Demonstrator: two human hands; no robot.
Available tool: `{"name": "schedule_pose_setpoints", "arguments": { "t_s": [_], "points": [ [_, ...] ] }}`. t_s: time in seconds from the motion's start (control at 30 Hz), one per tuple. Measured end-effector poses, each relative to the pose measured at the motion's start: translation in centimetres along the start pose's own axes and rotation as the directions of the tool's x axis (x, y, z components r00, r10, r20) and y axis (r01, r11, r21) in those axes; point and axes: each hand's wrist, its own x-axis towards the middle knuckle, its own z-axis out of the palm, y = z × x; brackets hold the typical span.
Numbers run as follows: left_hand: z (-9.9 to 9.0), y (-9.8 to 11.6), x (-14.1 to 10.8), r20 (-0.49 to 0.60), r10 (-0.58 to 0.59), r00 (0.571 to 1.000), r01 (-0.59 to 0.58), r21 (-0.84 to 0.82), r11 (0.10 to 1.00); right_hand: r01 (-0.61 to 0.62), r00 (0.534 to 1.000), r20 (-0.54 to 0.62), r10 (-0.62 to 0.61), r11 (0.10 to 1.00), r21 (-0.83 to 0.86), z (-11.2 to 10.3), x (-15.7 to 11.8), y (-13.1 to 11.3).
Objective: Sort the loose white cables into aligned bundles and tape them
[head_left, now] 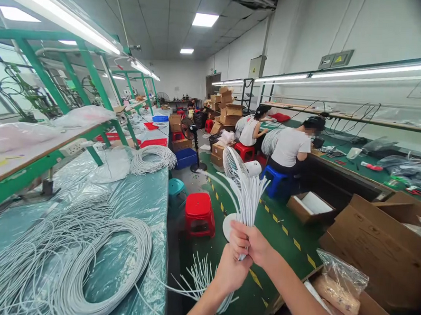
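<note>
Both my hands meet just below the centre of the frame, closed around one bundle of white cables [248,198]. My right hand [250,243] sits higher, fingers wrapped tight round the bundle where the strands are gathered, and above that grip the cut ends fan up and out toward the middle of the picture. My left hand [230,273] is directly beneath and touching the right one, also curled shut on the same bundle; below it the other ends splay loosely down and to the left, over the green floor [286,250]. The bundle stands roughly upright, tilted slightly to the right at the top. In the lower left of the frame a long table covered in plastic sheet [147,196] carries large coils of white cable [82,264], and a smaller coil [152,158] lies farther up the same table, left of centre. Just left of my hands, in the aisle, stands a red stool [200,214], with a teal stool [176,187] behind it. Behind the bundle, at centre, a white fan [235,166] stands on the floor. In the lower right corner an open cardboard box [379,244] sits beside a clear plastic bag [338,284]. To the right of centre two people in white tops [289,145] sit at a green workbench, one on a blue stool [275,180].
</note>
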Motion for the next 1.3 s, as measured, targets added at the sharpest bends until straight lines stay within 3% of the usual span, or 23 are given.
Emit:
{"name": "schedule_pose_setpoints", "arguments": {
  "t_s": [0.13,0.3,0.43,0.67,0.8,0.9,0.97,1.03,1.13,1.23,1.3],
  "points": [
    [-1.1,1.4,-0.9,0.092,0.035,0.995,-0.044,0.098,0.994,-0.006,0.996,-0.089,0.010,0.999,0.043,2.4,-0.1,-1.5],
    [-1.6,-0.6,-2.0,0.042,-0.003,0.999,-0.001,0.086,0.996,0.092,0.995,-0.046,-0.090,0.995,0.046,5.2,0.5,-7.0],
    [-0.3,-1.7,-1.8,-0.057,0.009,0.998,-0.005,0.063,0.998,0.077,0.996,-0.053,-0.077,0.997,-0.002,6.4,1.1,-10.8],
    [2.3,-0.5,-0.6,-0.051,0.093,0.994,-0.095,-0.030,0.995,0.178,0.973,-0.133,-0.186,0.982,-0.070,7.8,0.0,-14.7],
    [3.4,0.0,-1.1,-0.030,0.124,0.992,-0.126,-0.052,0.991,0.203,0.963,-0.162,-0.214,0.976,-0.084,7.8,-0.8,-15.5],
    [3.5,-0.2,-1.7,0.007,0.113,0.994,-0.112,-0.067,0.991,0.234,0.939,-0.222,-0.264,0.960,-0.154,6.7,-0.7,-14.2],
    [3.1,-0.5,-2.0,0.014,0.092,0.996,-0.091,-0.058,0.994,0.217,0.933,-0.247,-0.260,0.958,-0.188,5.7,-0.6,-12.0],
    [2.5,-0.9,-2.0,-0.009,0.070,0.998,-0.070,-0.045,0.997,0.170,0.957,-0.209,-0.202,0.972,-0.162,4.5,-0.5,-8.9],
    [1.4,-1.8,-1.9,-0.066,0.071,0.995,-0.074,-0.040,0.996,0.065,0.996,-0.060,-0.068,0.996,-0.060,2.9,-0.4,-3.6],
    [0.4,-3.2,-2.2,-0.105,0.097,0.990,-0.100,-0.030,0.994,-0.036,0.999,-0.022,0.037,0.999,0.033,1.5,-0.1,0.6],
    [0.0,-4.4,-2.8,-0.126,0.045,0.991,-0.047,-0.016,0.999,-0.105,0.994,-0.027,0.107,0.992,0.074,0.8,0.3,2.3]
  ]
}}
